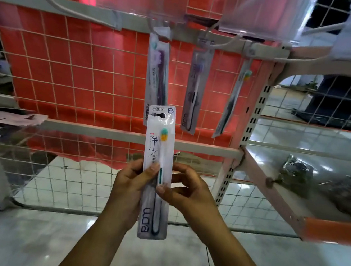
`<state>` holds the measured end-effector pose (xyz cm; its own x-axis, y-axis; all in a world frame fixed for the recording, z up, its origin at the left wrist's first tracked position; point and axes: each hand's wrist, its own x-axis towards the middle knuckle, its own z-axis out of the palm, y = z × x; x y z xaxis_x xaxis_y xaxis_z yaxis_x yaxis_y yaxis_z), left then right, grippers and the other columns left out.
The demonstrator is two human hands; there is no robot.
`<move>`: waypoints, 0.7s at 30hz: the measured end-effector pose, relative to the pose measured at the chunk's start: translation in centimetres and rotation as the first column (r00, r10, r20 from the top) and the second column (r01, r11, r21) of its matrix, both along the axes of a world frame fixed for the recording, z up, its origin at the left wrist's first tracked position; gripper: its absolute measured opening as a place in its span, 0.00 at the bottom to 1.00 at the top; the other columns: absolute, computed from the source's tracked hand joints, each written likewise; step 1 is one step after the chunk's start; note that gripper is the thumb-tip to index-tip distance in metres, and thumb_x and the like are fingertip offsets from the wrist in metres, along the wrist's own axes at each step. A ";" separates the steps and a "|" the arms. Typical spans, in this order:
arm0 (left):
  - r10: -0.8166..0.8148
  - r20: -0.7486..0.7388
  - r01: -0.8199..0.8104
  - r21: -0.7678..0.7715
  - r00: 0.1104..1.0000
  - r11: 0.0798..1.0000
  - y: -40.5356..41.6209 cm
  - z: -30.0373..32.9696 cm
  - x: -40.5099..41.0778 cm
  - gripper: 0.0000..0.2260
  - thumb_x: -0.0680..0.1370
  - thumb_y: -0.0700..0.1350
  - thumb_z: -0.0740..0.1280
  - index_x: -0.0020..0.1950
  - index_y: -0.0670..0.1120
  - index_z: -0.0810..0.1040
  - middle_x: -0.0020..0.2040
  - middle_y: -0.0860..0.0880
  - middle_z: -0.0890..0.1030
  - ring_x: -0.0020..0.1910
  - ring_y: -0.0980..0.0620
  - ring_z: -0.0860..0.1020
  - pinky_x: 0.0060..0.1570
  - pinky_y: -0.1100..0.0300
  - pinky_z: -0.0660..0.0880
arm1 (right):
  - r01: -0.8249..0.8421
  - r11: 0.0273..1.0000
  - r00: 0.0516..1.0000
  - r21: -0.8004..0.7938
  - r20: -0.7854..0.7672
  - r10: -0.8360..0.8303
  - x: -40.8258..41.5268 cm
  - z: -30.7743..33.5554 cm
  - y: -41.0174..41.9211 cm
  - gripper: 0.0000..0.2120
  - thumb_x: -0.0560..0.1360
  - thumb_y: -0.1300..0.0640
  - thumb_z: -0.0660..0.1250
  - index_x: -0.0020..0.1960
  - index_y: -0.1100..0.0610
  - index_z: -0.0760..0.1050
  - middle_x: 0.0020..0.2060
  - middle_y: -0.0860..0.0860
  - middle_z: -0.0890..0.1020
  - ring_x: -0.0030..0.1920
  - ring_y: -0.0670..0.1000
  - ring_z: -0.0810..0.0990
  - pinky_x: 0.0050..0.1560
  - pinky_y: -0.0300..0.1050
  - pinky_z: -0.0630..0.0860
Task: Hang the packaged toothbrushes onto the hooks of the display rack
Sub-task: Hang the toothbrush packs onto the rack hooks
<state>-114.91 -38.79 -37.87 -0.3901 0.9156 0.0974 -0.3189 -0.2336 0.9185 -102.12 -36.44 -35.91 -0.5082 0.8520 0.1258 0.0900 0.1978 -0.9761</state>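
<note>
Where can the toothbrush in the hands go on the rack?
Free: the rail left of the purple toothbrush pack, across the red mesh. Crowded: three packs hang close together, the purple one, the middle pack and the tilted pack. Both hands hold the new pack below them.

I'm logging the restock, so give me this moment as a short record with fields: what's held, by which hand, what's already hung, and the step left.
held: pack, upright, hang hole on top
left hand: grips the pack's left edge, thumb on front
right hand: pinches the pack's right edge
hung: three packs on the rack's top bar, left, middle, right
held pack vs hooks: below them, not yet on one
step left: raise it and thread the hole onto a hook
</note>
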 end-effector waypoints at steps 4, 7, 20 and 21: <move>0.002 0.013 -0.002 0.001 1.000 1.000 0.5 0.4 1.5 0.07 0.71 0.44 0.67 0.48 0.49 0.80 0.42 0.47 0.84 0.39 0.48 0.83 0.38 0.52 0.79 | 0.037 0.998 0.999 0.057 0.013 -0.037 0.9 -0.4 0.0 0.23 0.70 0.57 0.73 0.58 0.41 0.67 0.47 0.46 0.78 0.45 0.48 0.82 0.45 0.42 0.81; -0.004 -0.019 0.004 0.007 1.000 1.000 0.8 0.8 2.6 0.09 0.68 0.45 0.68 0.47 0.47 0.80 0.40 0.49 0.85 0.38 0.49 0.83 0.36 0.55 0.79 | 0.072 0.995 0.997 0.071 -0.015 -0.071 1.9 -0.6 0.3 0.22 0.71 0.57 0.72 0.53 0.37 0.65 0.45 0.44 0.77 0.46 0.47 0.81 0.44 0.41 0.81; 0.188 -0.981 -0.022 0.188 0.036 0.982 2.6 -2.9 3.0 0.07 0.76 0.47 0.65 0.49 0.49 0.82 0.42 0.55 0.81 0.41 0.55 0.78 0.37 0.64 0.72 | 0.250 0.959 0.940 0.132 -0.270 -0.208 6.8 0.7 3.9 0.24 0.74 0.68 0.65 0.58 0.41 0.67 0.50 0.47 0.78 0.50 0.46 0.78 0.41 0.32 0.78; 0.193 -0.980 -0.008 0.194 -0.045 0.981 2.7 -3.2 3.0 0.06 0.73 0.47 0.68 0.47 0.49 0.82 0.40 0.54 0.81 0.38 0.53 0.79 0.33 0.63 0.73 | 0.261 0.955 0.934 0.138 -0.284 -0.214 6.9 1.2 4.1 0.25 0.74 0.68 0.65 0.57 0.40 0.67 0.50 0.47 0.78 0.50 0.45 0.78 0.41 0.31 0.78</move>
<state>-111.90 -36.12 -41.03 0.1079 0.8243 0.5557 0.9338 -0.2759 0.2278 -95.17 -32.32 -34.73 -0.2221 0.8972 0.3818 -0.1006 0.3684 -0.9242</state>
